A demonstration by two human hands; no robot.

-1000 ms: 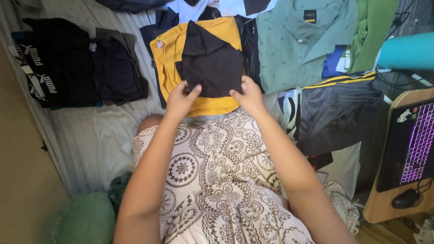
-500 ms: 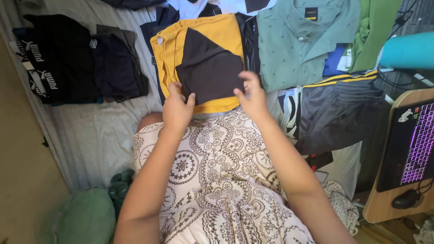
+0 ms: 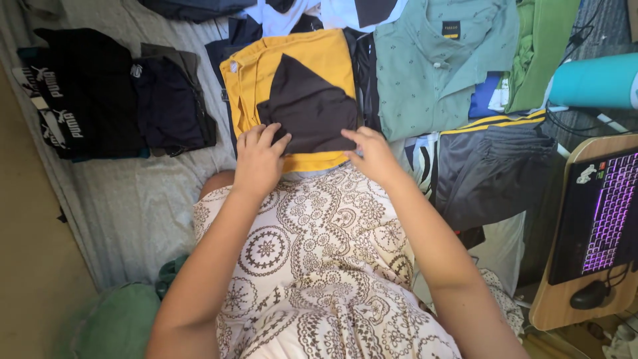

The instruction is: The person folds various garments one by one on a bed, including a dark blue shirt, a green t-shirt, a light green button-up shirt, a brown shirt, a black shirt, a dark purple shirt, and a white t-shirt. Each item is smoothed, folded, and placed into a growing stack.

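Note:
A small dark brown folded cloth (image 3: 307, 110) lies on top of a folded yellow garment (image 3: 319, 56) on the bed. My left hand (image 3: 258, 159) rests with spread fingers on the cloth's near left corner. My right hand (image 3: 372, 151) presses flat on its near right corner. Both hands lie on the cloth rather than gripping it. My lap is covered by a cream dress with a brown pattern (image 3: 312, 266), just below the yellow garment.
Folded black clothes (image 3: 86, 93) lie at the left on a grey sheet (image 3: 133, 206). A green patterned shirt (image 3: 432, 66) and grey shorts with yellow stripes (image 3: 492, 166) lie at the right. A lit keyboard (image 3: 608, 209) and a mouse (image 3: 588, 296) sit on a wooden desk at far right.
Both hands slid down and flattened onto the cloth's near edge. The cloth's near part has been folded, leaving it shorter with a pointed top.

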